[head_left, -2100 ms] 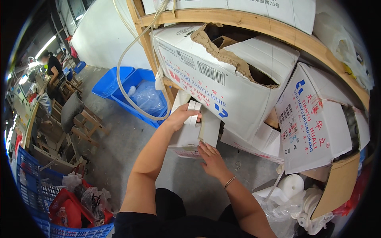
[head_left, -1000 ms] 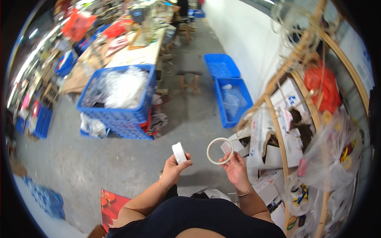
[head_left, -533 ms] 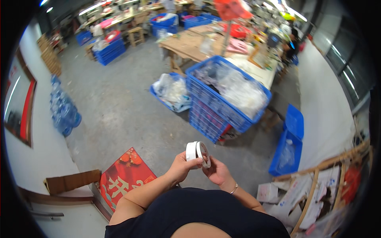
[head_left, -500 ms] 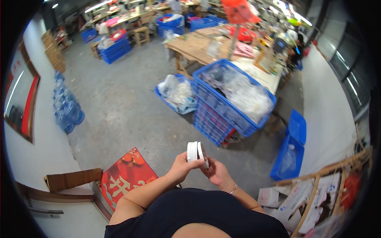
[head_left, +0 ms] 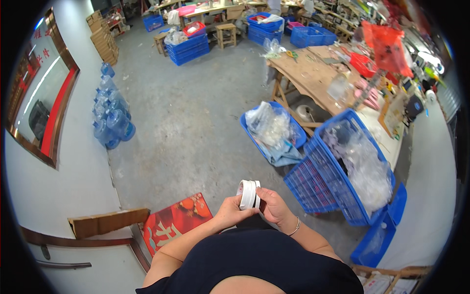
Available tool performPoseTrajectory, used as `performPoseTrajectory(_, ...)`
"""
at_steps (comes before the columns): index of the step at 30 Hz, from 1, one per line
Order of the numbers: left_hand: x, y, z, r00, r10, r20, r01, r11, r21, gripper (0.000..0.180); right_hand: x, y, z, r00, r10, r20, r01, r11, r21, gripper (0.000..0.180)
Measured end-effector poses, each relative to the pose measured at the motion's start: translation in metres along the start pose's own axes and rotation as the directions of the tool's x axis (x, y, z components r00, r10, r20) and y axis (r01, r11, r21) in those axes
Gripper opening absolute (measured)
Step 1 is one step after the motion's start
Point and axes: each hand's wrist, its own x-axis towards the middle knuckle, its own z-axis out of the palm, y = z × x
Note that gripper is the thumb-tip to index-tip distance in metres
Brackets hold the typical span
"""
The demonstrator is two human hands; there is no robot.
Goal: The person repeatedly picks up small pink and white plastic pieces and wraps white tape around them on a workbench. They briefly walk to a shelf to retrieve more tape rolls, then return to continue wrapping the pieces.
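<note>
Close in front of the chest, both hands meet around two rolls of white tape (head_left: 248, 194) held side by side on edge. The left hand (head_left: 231, 211) grips the rolls from the left and below, its fingers curled up against the nearer roll. The right hand (head_left: 275, 208) closes on them from the right, thumb pressed on the outer rim, and a thin bracelet (head_left: 294, 227) sits on that wrist. The rolls stand between the two hands, just above the knuckles, and touch both.

Below the hands is bare grey concrete floor (head_left: 186, 122). To the left on the floor lies a red printed poster (head_left: 176, 220), and beside it a flat strip of brown cardboard (head_left: 108, 222) leans at the foot of the white wall (head_left: 58, 196).

To the right stands a tall blue plastic crate (head_left: 338, 171) full of clear plastic bags, and a lower blue tray (head_left: 377, 240) lies near it. A little further off is another blue crate (head_left: 272, 131) with crumpled clear plastic inside.

Further along the left wall stands a cluster of blue water bottles (head_left: 110, 120). On the right a long wooden workbench (head_left: 313, 73) runs away, littered with small items. At the far end are stacked blue crates (head_left: 188, 46) and a small wooden stool (head_left: 226, 34).
</note>
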Motion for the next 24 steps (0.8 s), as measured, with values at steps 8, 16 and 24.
performPoseTrajectory(8,0.155,0.051,-0.152,0.974,-0.123,-0.192,0.087,0.979,-0.185,0.030,0.234,-0.080,0.018,0.989,0.135,0.063,-0.140,0.987,0.076,0.029)
performPoseTrajectory(16,0.304,0.023,-0.297,0.949,-0.052,-0.310,-0.067,0.930,-0.360,0.030,0.446,-0.123,0.021,0.971,0.183,0.154,-0.203,0.970,0.133,0.029)
performPoseTrajectory(24,0.518,0.112,-0.471,0.992,-0.117,-0.051,0.103,0.969,-0.224,0.026,0.654,-0.216,0.034,0.996,-0.050,-0.072,0.069,0.953,0.297,0.018)
